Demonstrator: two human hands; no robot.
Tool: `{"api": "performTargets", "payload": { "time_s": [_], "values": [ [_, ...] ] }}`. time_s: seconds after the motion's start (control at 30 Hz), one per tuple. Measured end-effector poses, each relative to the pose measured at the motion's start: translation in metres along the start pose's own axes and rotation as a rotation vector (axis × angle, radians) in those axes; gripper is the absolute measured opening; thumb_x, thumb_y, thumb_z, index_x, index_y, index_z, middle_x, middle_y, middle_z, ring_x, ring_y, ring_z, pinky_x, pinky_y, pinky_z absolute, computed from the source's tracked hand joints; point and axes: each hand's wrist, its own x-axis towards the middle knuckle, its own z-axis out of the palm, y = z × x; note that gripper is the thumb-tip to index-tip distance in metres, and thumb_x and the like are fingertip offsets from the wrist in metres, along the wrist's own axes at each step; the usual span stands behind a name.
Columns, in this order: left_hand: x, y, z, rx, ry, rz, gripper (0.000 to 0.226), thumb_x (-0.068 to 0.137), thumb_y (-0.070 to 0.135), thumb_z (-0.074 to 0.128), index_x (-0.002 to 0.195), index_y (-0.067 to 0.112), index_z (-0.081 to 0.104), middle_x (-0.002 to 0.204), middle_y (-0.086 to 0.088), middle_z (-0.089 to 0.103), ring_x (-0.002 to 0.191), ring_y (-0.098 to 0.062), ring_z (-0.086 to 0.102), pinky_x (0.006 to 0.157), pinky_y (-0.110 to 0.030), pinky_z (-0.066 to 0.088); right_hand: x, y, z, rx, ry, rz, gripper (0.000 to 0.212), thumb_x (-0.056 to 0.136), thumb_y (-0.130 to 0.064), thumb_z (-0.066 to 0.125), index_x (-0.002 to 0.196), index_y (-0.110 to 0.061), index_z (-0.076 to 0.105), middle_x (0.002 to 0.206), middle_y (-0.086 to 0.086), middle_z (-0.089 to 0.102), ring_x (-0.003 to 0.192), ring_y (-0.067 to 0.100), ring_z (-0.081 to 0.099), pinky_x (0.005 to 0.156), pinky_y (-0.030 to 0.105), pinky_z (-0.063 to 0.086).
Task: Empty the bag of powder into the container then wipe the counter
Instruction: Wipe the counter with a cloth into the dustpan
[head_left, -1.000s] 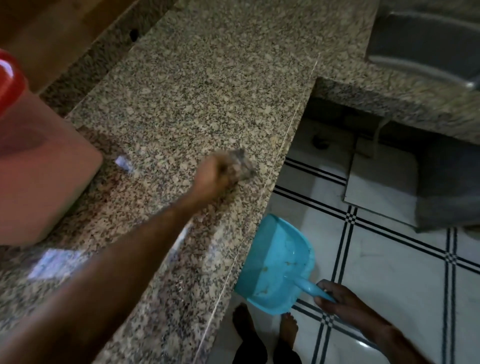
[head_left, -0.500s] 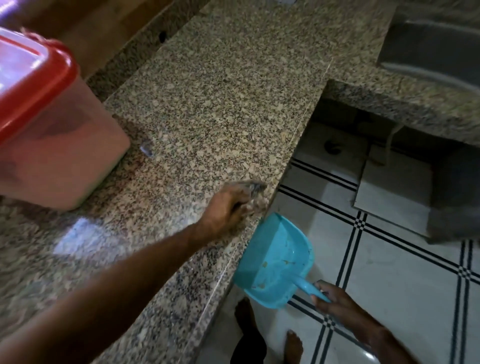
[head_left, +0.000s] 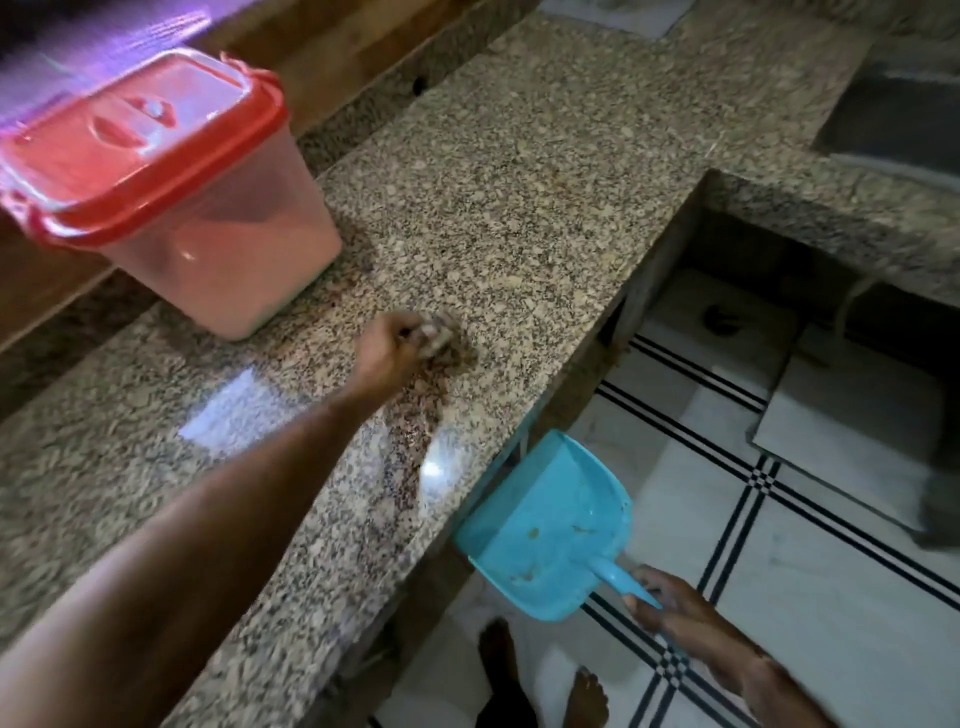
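Crumpled greyish cloth (head_left: 439, 332) is clenched in left hand (head_left: 389, 353) on speckled granite counter (head_left: 519, 208), turquoise plastic dustpan (head_left: 545, 525) gripped by right hand (head_left: 675, 613) under its edge, seemingly to catch sweepings.

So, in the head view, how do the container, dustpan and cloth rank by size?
1. container
2. dustpan, held lower and farther from the camera, so its true size is unsure
3. cloth, blurred, gripped by the left hand

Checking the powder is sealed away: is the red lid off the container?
No, the red lid sits on top of the pink container on the counter.
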Motion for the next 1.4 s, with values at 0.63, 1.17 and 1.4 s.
{"api": "performTargets", "payload": {
  "time_s": [0.63, 1.17, 1.4],
  "values": [
    [-0.097, -0.035, 0.018, 0.044, -0.226, 0.001, 0.019, 0.101, 0.023, 0.061, 0.085, 0.017, 0.069, 0.099, 0.002, 0.071, 0.084, -0.017, 0.069, 0.065, -0.036, 0.061, -0.039, 0.004, 0.032, -0.125, -0.022, -0.067, 0.039, 0.095, -0.048, 0.068, 0.106, -0.011, 0.064, 0.081, -0.004, 0.059, 0.075, 0.010, 0.057, 0.071, 0.030, 0.038],
    [-0.126, -0.045, 0.021, 0.093, -0.243, 0.209, 0.015, 0.099, 0.016, 0.060, 0.097, 0.018, 0.074, 0.117, 0.011, 0.067, 0.099, 0.002, 0.063, 0.074, -0.020, 0.057, -0.032, -0.007, 0.058, -0.281, -0.035, -0.071, 0.020, 0.097, -0.041, 0.066, 0.098, -0.021, 0.065, 0.072, -0.011, 0.060, 0.069, 0.012, 0.053, 0.069, 0.030, 0.039],
    [-0.216, -0.071, -0.013, 0.247, -0.139, 0.101, 0.032, 0.100, 0.042, 0.053, 0.111, 0.021, 0.075, 0.114, 0.009, 0.069, 0.100, -0.005, 0.064, 0.084, -0.024, 0.055, -0.038, -0.013, 0.053, -0.303, -0.087, -0.135, 0.019, 0.102, -0.025, 0.063, 0.106, -0.006, 0.061, 0.075, -0.005, 0.054, 0.068, 0.008, 0.049, 0.062, 0.023, 0.037]
  ]
}}
